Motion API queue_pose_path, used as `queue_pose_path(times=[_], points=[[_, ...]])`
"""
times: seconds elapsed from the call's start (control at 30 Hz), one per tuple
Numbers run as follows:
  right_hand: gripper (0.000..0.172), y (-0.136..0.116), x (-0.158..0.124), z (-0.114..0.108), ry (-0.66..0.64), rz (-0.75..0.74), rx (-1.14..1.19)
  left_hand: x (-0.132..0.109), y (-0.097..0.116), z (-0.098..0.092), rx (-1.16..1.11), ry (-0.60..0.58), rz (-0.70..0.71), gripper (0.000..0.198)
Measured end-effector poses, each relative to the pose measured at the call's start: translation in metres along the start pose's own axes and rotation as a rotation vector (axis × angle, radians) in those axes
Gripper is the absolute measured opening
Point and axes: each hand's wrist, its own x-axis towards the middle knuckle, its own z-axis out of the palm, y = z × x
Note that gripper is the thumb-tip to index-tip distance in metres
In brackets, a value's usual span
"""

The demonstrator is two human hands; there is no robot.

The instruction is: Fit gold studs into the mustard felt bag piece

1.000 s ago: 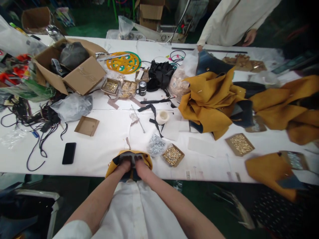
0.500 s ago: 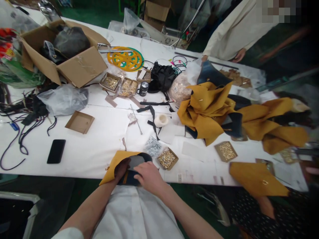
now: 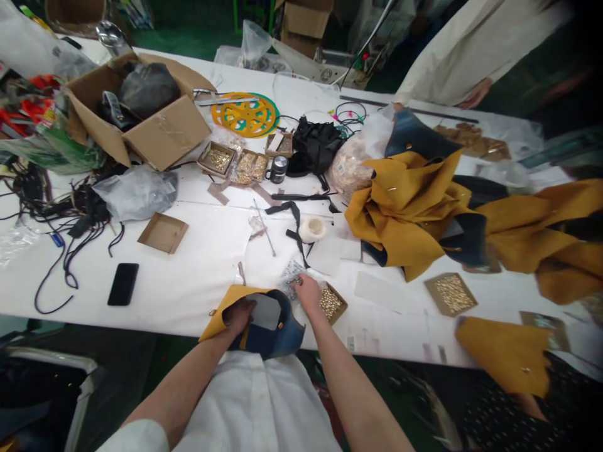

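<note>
A mustard and navy fabric piece [image 3: 221, 314] with a grey patch lies at the near table edge. My left hand [image 3: 238, 314] is closed on its dark inner part. My right hand [image 3: 306, 292] reaches forward between a small clear bag of silver parts [image 3: 291, 274] and a cardboard tray of gold studs [image 3: 333, 302], its fingers curled in a pinch over the bag. What the fingertips hold is too small to make out.
A black phone [image 3: 123, 284], an empty cardboard tray [image 3: 162, 233], cables [image 3: 61, 232] and an open carton [image 3: 141, 119] lie to the left. Mustard fabric heaps [image 3: 405, 201] and another stud tray [image 3: 450, 294] are on the right. A person in white [image 3: 471, 50] stands across the table.
My right hand left the fabric piece and reached forward to the bag and stud tray. My left hand stayed gripping the fabric, which has opened out more.
</note>
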Motion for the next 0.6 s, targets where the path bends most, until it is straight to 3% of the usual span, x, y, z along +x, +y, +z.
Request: queue_pose_path(times=[0.2, 0.4, 0.6], points=[[0.020, 0.019, 0.002, 0.009, 0.018, -0.025, 0.025, -0.011, -0.002, 0.000, 0.093, -0.032, -0.012, 0.057], [0.032, 0.038, 0.001, 0.011, 0.094, -0.056, 0.157, -0.010, 0.001, 0.004, 0.122, -0.073, -0.047, 0.072], [0.040, 0.051, -0.001, 0.011, 0.123, -0.112, 0.346, -0.018, -0.004, 0.001, 0.098, -0.100, -0.019, 0.072]])
